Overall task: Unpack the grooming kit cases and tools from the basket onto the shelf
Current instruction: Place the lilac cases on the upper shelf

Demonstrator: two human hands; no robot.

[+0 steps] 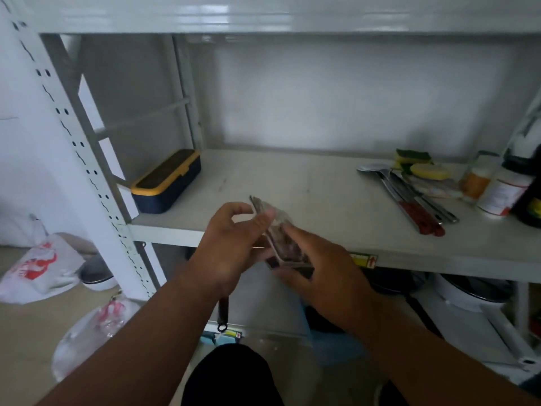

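Observation:
Both hands hold a small flat grooming kit case (279, 232) with a clear, patterned cover, tilted up over the front edge of the grey metal shelf (292, 183). My left hand (231, 247) pinches its upper left side between thumb and fingers. My right hand (319, 268) grips its lower right end. A navy box with a yellow-rimmed lid (167, 181) lies on the shelf at the far left. The basket is not in view.
Spoons and red-handled knives (409, 194), sponges (415, 162) and bottles (497, 189) crowd the shelf's right end. A perforated upright post (87, 159) stands at left. Plastic bags (38, 265) lie on the floor. Pots and a white appliance (468, 297) sit below.

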